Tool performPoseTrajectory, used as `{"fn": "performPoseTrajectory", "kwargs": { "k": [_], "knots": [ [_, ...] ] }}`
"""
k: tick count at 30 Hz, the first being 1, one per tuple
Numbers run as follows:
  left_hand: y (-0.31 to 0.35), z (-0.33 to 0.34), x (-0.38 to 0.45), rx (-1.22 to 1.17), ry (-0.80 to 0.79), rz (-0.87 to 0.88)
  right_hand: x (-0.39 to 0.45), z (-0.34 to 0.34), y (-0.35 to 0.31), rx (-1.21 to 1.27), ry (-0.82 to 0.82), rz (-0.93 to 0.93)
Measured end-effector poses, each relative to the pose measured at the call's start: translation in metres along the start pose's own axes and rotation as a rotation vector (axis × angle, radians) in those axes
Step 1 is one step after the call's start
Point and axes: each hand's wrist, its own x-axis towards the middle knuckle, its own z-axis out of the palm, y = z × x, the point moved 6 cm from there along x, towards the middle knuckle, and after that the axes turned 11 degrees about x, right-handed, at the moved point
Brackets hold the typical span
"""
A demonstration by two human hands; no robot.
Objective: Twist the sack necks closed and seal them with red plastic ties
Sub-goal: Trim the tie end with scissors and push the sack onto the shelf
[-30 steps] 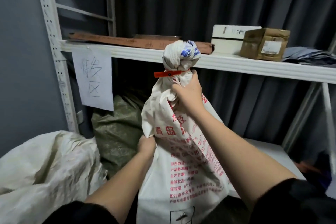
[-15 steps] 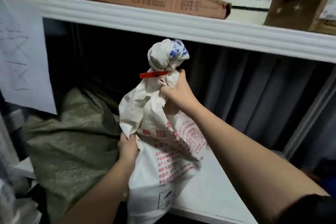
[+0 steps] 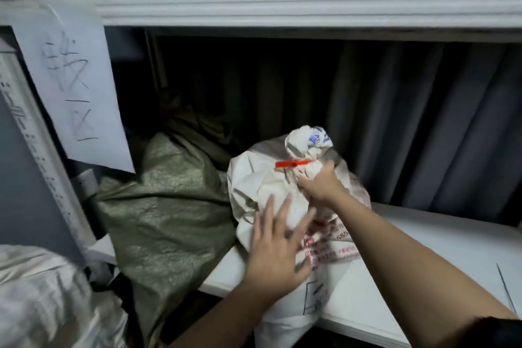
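A white woven sack with red print lies on the lower white shelf, its bottom hanging over the front edge. Its twisted neck ends in a knob of fabric, bound by a red plastic tie. My right hand grips the sack just below the tie. My left hand presses flat against the sack's side with fingers spread.
A green woven sack slumps on the shelf to the left of the white one. Another white sack lies at the lower left. A paper sign hangs from the upper shelf beam. A dark curtain hangs behind.
The sack went from hanging upright in both hands to resting on the lower shelf. My left hand let go of the sack's side fold and now lies flat on it.
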Motion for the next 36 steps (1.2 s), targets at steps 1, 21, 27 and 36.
{"fn": "performPoseTrajectory", "kwargs": {
  "k": [1,21,27,36],
  "knots": [
    [0.003,0.006,0.003,0.089,-0.046,0.09,-0.002,-0.004,-0.004,-0.03,0.116,-0.065],
    [-0.081,0.091,0.037,0.243,-0.681,-0.151,0.048,0.074,-0.022,-0.43,-0.163,-0.345],
    [-0.133,0.1,0.033,0.494,-0.793,-0.25,0.061,0.099,-0.012,-0.495,-0.286,-0.313],
    [-0.087,0.072,0.014,0.086,-0.625,-0.277,0.026,0.044,-0.028,-0.651,0.064,-0.551]
  ]
}}
